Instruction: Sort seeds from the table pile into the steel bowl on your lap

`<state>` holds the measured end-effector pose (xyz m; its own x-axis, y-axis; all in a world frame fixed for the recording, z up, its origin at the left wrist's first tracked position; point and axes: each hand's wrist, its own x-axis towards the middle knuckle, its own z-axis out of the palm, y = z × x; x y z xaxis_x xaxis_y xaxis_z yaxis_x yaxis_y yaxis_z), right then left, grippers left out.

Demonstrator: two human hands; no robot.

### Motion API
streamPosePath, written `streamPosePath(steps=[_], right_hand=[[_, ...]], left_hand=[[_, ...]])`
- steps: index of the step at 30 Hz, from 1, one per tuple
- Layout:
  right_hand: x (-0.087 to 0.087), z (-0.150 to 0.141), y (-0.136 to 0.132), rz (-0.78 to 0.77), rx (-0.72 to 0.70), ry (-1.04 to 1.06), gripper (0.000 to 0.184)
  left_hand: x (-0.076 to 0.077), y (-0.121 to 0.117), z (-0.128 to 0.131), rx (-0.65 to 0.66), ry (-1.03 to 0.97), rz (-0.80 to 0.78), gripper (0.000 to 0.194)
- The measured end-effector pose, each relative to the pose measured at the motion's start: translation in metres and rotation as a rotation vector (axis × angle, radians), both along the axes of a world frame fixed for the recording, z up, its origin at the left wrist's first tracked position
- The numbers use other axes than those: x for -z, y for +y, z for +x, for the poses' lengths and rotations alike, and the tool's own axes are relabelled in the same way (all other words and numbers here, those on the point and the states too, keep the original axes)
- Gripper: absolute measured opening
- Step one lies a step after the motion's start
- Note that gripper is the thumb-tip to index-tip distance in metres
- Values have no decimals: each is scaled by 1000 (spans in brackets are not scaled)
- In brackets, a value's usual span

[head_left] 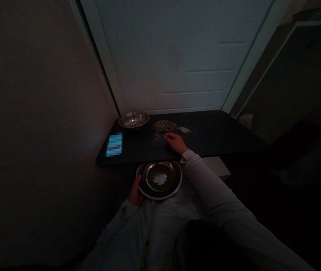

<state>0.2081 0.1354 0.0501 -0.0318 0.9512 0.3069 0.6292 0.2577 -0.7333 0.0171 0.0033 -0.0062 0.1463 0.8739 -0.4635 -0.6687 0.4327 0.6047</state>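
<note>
My left hand (136, 192) grips the left rim of a shiny metal bowl (178, 183), held at my lap just below the table edge. Small greenish grains or seeds (157, 184) lie in the bowl, around a bare shiny patch. Over the dark table, my right hand (176, 142) pinches a thin, clear plastic sheet (159, 141), its exact kind hard to make out in the dim light. Just beyond that sheet is a pile of mixed green and pale seeds (164, 125). A smaller pale heap (184, 130) sits to the pile's right.
A second metal bowl (133, 120) stands at the table's back left. Nearer me lies a phone-sized, blurred bright blue rectangle (114, 144). The black table (219, 135) meets a white door (200, 56) behind. A white box (216, 167) is below the front edge, beside my right forearm.
</note>
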Motion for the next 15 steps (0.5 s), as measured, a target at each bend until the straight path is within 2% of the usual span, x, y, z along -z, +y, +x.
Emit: streamPosePath(steps=[8,15], right_hand=[[0,0,0,1,16,1,25],[-1,0,-2,-12,25,3,25]], left_hand=[[1,2,-1,-39,14,-43,25],[-2,0,0,-26,2,-4,26]])
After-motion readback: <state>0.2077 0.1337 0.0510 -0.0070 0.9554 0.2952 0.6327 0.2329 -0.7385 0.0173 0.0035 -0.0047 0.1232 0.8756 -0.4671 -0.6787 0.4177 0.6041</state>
